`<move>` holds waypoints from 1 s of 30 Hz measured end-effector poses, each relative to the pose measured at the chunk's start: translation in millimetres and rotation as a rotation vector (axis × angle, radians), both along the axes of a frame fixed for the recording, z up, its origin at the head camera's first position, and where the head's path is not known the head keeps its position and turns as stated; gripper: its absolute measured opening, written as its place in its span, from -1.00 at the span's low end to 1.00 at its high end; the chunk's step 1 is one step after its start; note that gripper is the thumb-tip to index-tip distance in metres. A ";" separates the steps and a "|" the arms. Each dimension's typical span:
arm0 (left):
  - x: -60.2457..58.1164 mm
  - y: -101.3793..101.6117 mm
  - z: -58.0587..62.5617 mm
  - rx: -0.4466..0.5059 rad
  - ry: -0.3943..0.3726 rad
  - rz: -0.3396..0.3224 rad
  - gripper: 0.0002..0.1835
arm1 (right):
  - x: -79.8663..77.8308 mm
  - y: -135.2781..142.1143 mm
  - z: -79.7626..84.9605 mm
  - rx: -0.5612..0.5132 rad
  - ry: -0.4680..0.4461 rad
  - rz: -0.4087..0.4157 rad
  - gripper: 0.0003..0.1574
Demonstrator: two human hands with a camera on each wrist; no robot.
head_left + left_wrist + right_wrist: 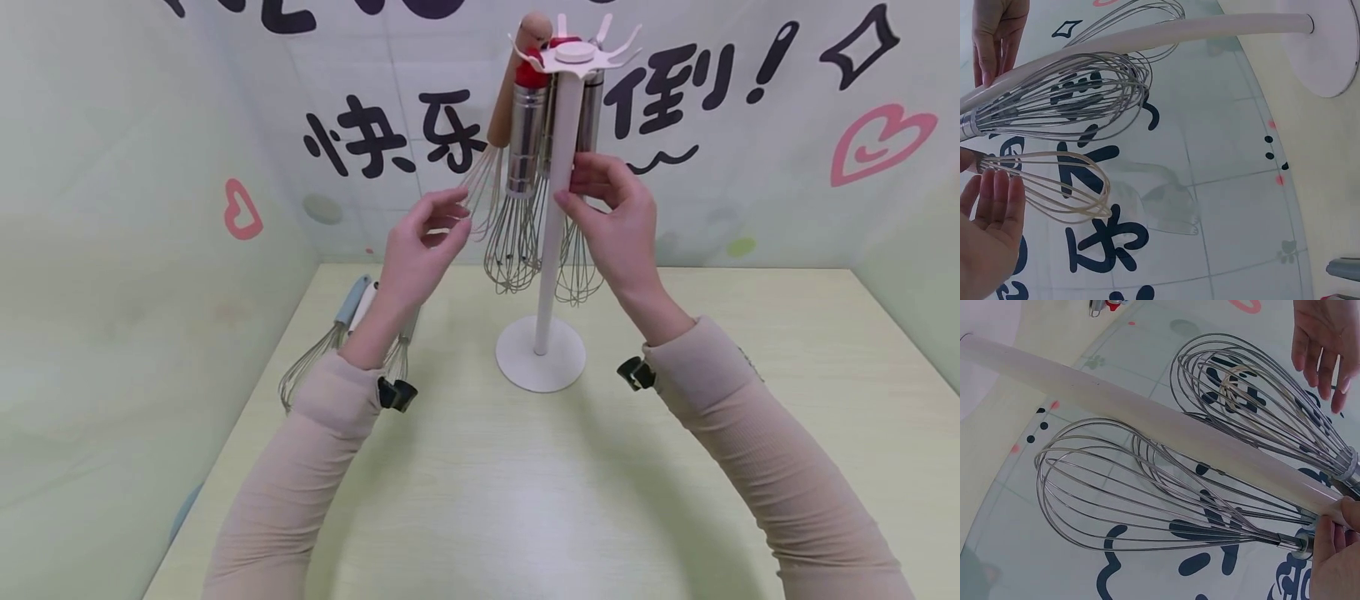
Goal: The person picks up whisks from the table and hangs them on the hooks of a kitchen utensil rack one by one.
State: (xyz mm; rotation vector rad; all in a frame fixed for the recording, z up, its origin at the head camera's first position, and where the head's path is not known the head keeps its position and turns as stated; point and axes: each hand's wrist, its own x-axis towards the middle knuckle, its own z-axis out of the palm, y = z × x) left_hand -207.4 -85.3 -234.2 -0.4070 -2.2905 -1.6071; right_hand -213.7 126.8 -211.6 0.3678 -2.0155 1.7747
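Head: white stand (553, 242) stood on the table (465, 475), whisks (527, 137) hung handle-up from its hooks (576, 54), likely so the wires (512, 262) dangled free. Right hand (618, 217) pinched the pole (558, 204), probably to steady it. Left hand (426, 242), fingers loosely bent, gripped nothing near the tilted wooden-handled whisk (504, 104), maybe to stop it swinging. Other whisks (352, 302) lay at left. Wall cloth (420, 217) read 快乐, 倒, !

Left wrist: left fingers fairly straight beside wooden-handled whisk, contact unclear

Right wrist: right thumb and fingers held pole beside a metal whisk's neck (1302, 544); no brands or labels readable
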 end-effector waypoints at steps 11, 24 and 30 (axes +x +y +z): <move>-4.0 -28.1 -30.7 0.041 -0.014 0.145 -0.65 | 0.0 0.4 0.3 0.011 -0.010 0.000 -0.55; -9.1 -63.6 -67.7 -0.087 -0.220 0.201 -0.62 | -2.8 -0.2 -0.7 -0.014 -0.036 -0.008 -0.56; -12.8 -78.4 -87.6 -0.145 -0.293 0.222 -0.59 | -2.7 0.0 -1.8 -0.001 -0.015 -0.004 -0.57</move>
